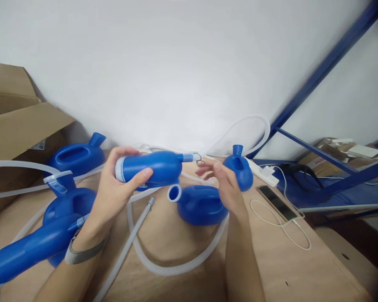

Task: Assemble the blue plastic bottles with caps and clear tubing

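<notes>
The left hand [114, 187] is closed around the base end of a blue bottle [162, 165], its thumb laid along the near side, and holds it roughly level above the table [166, 235]. The bottle's narrow spout points toward the right hand [226, 181], with a pale sleeve [188, 157] over its tip and a thin wire clip [200, 159] at the sleeve's far end. The right hand's fingers are part open and loosely curled just beside that clip; the view is small and a little blurred there, so I can't fairly say whether they touch it. The step in hand looks like close work at the spout, with 1 hand steadying and the other at the fitting. As I judge it, any next move there calls for keeping the bottle still and the spout turned to the right hand, with a light fingertip pinch, since the clip could spring or slip. Below lies a blue jug [201, 205], mouth open, and left of it the loose end of a clear hose [145, 214].
</notes>
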The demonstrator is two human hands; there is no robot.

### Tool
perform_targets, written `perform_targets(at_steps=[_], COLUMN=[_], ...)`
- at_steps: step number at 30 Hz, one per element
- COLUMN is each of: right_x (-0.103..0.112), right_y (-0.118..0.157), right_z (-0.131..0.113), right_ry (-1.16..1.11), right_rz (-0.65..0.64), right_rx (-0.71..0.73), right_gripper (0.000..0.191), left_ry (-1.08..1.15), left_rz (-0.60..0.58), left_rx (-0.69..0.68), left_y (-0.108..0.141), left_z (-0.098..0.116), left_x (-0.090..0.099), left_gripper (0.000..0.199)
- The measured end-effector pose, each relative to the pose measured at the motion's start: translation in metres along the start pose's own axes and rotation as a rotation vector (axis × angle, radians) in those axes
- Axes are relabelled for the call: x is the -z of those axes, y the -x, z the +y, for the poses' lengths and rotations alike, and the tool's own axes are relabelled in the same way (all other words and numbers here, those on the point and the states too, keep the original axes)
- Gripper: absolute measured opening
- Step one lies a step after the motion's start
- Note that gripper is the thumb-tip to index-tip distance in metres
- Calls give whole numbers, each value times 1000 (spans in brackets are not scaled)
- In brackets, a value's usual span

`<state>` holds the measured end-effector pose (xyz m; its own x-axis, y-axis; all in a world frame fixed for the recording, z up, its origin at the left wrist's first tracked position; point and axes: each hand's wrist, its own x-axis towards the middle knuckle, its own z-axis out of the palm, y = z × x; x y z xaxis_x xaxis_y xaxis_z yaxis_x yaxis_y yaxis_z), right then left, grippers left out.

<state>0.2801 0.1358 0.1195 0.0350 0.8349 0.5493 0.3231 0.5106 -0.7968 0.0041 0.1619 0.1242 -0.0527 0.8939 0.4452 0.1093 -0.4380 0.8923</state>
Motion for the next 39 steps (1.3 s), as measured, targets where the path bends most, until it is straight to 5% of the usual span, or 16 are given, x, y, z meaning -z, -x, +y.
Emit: perform_targets(at_steps=[3, 8, 16, 27, 33, 39], right_x=[-10, -22, -29, -28, -31, -32], right_y=[-7, -9, -3, -2, -3, -3], right_z=[11, 20, 23, 13, 10, 11], right_ry=[-233, -393, -368, -203, -107, -98], right_rz=[-158, -157, -15, -11, 20, 23], right_rx=[-104, -79, -3, 125, 88, 120], right_gripper=[57, 55, 47, 33, 48, 43], left_ry=[7, 0, -14, -97, -132, -121], left_rz=[-26, -42, -60, -81, -77, -71], left_rx=[-14, -15, -32, -80, -82, -60], left_y=[0, 1, 1, 6, 6, 6], left_z=[-3, -1, 1, 12, 13, 13], left_x=[-1, -3, -4, -7, -6, -6], left_gripper=[56, 55, 52, 46, 47, 47])
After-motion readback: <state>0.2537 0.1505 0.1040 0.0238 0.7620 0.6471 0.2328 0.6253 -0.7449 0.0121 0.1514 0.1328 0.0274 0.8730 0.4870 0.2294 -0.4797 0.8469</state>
